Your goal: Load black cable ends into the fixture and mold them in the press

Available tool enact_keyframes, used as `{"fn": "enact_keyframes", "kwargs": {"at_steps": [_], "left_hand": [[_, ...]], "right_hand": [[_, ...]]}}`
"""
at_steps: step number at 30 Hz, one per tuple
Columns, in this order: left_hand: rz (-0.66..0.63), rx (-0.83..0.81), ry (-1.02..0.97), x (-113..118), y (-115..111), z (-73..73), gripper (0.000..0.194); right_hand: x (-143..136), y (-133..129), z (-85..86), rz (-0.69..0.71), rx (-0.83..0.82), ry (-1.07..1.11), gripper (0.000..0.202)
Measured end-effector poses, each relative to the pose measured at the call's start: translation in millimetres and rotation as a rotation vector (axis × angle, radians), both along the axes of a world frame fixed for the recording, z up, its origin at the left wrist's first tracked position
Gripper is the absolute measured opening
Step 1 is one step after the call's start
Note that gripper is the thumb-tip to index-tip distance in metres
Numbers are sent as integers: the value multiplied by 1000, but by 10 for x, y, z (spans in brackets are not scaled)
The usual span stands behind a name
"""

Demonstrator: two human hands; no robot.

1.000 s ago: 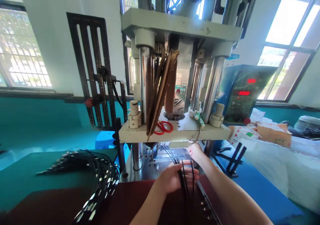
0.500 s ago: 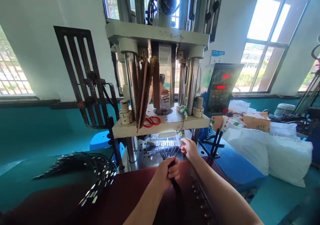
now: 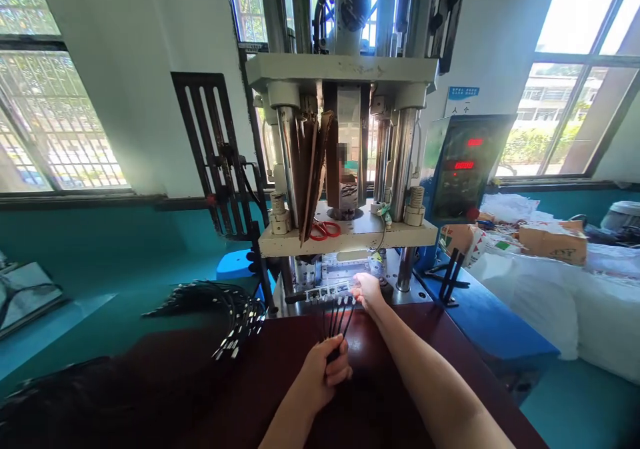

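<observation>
In my left hand, the fingers are wrapped round a bundle of thin black cables that fan upward. Their pale tips reach a light, ladder-like strip with a dark left end; whether they are joined to it I cannot tell. My right hand is pinched at the strip's right end, beside the rightmost cable tip. Both lie in front of the metal lower bed of a press. A pile of black cables with pale ends rests on the left.
Above my hands is the press's cream plate, with red-handled scissors on it. A control box with red digits stands right, over a blue table. White sacks lie beyond. The dark red tabletop spans the front.
The view has shifted, so the press sits further right. My left hand has drawn lower, away from the press. The strip now shows against the cable tips, at my right hand.
</observation>
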State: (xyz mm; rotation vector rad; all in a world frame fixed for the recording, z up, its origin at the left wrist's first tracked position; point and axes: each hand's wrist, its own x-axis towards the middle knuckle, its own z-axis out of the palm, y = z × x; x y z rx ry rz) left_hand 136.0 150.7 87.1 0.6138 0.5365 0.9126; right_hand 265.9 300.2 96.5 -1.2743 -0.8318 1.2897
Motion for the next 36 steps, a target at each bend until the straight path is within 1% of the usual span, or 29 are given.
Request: {"fn": "enact_keyframes", "kwargs": {"at_steps": [3, 5, 6, 9, 11, 13, 15, 18, 20, 22, 24, 26, 27, 28, 29, 31, 33, 34, 35, 36], "left_hand": [[19, 22, -50, -38, -124, -38, 28], [92, 20, -95, -72, -151, -42, 28], [154, 16, -129, -94, -143, -38, 28], [372, 27, -217, -177, -67, -11, 25], [500, 30, -242, -227, -8, 11, 24], [586, 6, -248, -258, 34, 31, 23], [627, -43, -254, -268, 59, 52, 23], [641, -100, -254, -256, 78, 93, 21], [647, -128, -239, -241, 90, 126, 22], [651, -151, -222, -226, 101, 157, 23], [651, -162, -216, -213, 111, 179, 23], [654, -153, -216, -203, 120, 188, 22], [655, -148, -216, -200, 124, 189, 21], [659, -146, -215, -198, 127, 188, 21], [662, -148, -216, -198, 129, 185, 21], [665, -149, -222, -197, 131, 182, 22], [672, -143, -219, -193, 128, 187, 24], [678, -137, -214, -187, 124, 194, 25], [685, -128, -208, -178, 117, 206, 26], [692, -116, -201, -166, 108, 223, 26]], "right_hand": [[-1, 23, 2, -27, 0, -18, 22], [75, 6, 38, -33, 18, -31, 22], [135, -19, 58, -32, 35, -38, 21], [400, -168, 102, -33, 92, -52, 17], [651, -322, 101, -52, 119, -56, 13], [954, -507, 73, -87, 132, -52, 10], [1282, -709, 28, -147, 128, -43, 11], [1735, -1021, -45, -270, 79, -33, 16], [1966, -1228, -84, -339, 49, -23, 19], [2139, -1425, -123, -389, 33, -5, 22], [2285, -1596, -175, -379, 6, 31, 29], [2433, -1724, -243, -255, -27, 23, 36], [2507, -1771, -275, -173, -56, -40, 38], [2576, -1808, -300, -106, -86, -160, 38], [2629, -1839, -311, -54, -108, -337, 35], [2644, -1902, -268, -1, -122, -803, 26], [2476, -1981, -130, 15, -76, -1293, 24], [2314, -2025, -36, -1, -30, -1512, 27], [2104, -2068, 63, -6, 38, -1655, 35], [1858, -2106, 157, 41, 172, -1711, 40]]}}
